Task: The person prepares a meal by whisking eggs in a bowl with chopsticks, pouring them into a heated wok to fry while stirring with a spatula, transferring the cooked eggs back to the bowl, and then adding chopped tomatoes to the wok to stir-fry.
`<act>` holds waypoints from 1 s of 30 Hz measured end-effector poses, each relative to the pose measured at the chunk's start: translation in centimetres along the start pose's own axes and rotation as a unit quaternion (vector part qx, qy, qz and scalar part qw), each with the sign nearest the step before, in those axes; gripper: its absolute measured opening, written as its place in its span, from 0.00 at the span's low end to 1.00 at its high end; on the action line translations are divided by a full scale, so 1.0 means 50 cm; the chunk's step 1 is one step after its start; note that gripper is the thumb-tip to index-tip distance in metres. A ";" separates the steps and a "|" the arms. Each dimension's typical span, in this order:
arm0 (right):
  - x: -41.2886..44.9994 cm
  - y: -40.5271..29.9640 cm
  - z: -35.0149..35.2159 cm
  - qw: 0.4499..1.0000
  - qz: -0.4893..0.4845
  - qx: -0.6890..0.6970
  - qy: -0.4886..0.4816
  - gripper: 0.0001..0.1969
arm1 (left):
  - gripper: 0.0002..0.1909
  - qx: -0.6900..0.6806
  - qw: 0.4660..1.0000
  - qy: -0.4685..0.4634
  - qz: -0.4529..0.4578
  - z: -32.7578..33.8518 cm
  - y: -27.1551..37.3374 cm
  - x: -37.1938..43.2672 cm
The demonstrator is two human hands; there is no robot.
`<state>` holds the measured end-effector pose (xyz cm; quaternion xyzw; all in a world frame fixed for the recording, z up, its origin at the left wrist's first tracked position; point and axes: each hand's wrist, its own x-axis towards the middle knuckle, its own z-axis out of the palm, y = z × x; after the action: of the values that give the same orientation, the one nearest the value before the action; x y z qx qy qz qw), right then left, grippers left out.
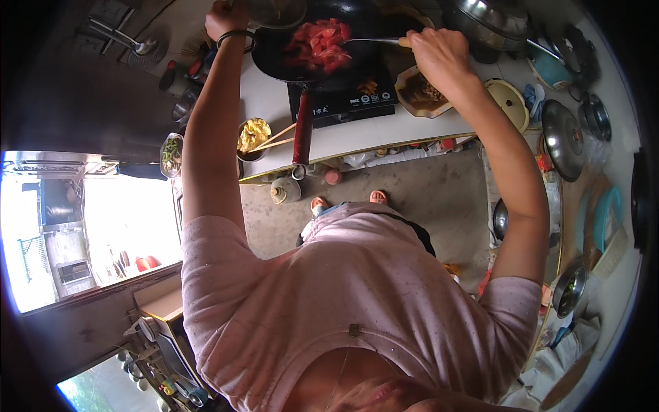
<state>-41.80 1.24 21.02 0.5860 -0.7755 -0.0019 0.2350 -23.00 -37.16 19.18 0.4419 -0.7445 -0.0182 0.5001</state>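
My left hand (226, 21), with a dark bangle at the wrist, is at the top edge, its fingers around the rim of a bowl (278, 14) beside the wok. Below the bowl, chopped tomatoes (323, 44) lie heaped in a black wok (270, 64) with a red handle (304, 126). My right hand (440, 54) grips the light-coloured handle of a metal spatula (378, 40); the blade end meets the tomatoes. An induction cooker (340, 110) sits under the wok. Left of the wok handle is a bowl of cooked egg (254, 135) with chopsticks (278, 138) resting across it.
A dish of brown sauce (419, 95) stands right of the cooker, near a cream enamel lid (507, 104). A lidded metal pot (486, 23) is behind. Farther right lies a metal lid (562, 139). A plate of greens (171, 154) is at the left, and a jug (284, 190) stands on the floor.
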 end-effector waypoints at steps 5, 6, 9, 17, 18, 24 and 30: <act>0.066 0.034 -0.056 0.990 -0.057 -0.078 0.101 0.10 | 0.17 -0.510 0.771 -0.089 -0.370 -0.072 -0.125 -0.065; 0.079 0.039 -0.072 0.988 -0.077 -0.080 0.104 0.11 | 0.17 -0.509 0.782 -0.093 -0.349 -0.079 -0.151 -0.076; 0.098 0.019 -0.113 0.984 -0.093 -0.119 0.090 0.09 | 0.16 -0.504 0.821 -0.101 -0.250 -0.103 -0.160 -0.079; 0.002 -0.096 -0.043 0.977 0.149 0.078 -0.134 0.14 | 0.14 -0.332 0.929 -0.053 0.154 -0.157 -0.054 -0.044; -0.002 -0.108 -0.031 0.974 0.134 0.068 -0.167 0.17 | 0.13 -0.313 0.928 -0.053 0.192 -0.155 -0.041 -0.041; 0.103 -0.211 0.062 0.992 0.106 0.042 -0.058 0.15 | 0.09 -0.284 0.899 -0.071 0.327 -0.127 0.019 -0.033; 0.302 -0.313 0.133 0.970 -0.031 0.168 0.170 0.17 | 0.09 -0.281 0.854 -0.037 0.437 -0.124 0.061 -0.032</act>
<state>-33.09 -19.23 16.22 0.6322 -0.6951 0.2211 0.2615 -20.05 -31.66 22.55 -0.0894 -0.8423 -0.0224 0.5311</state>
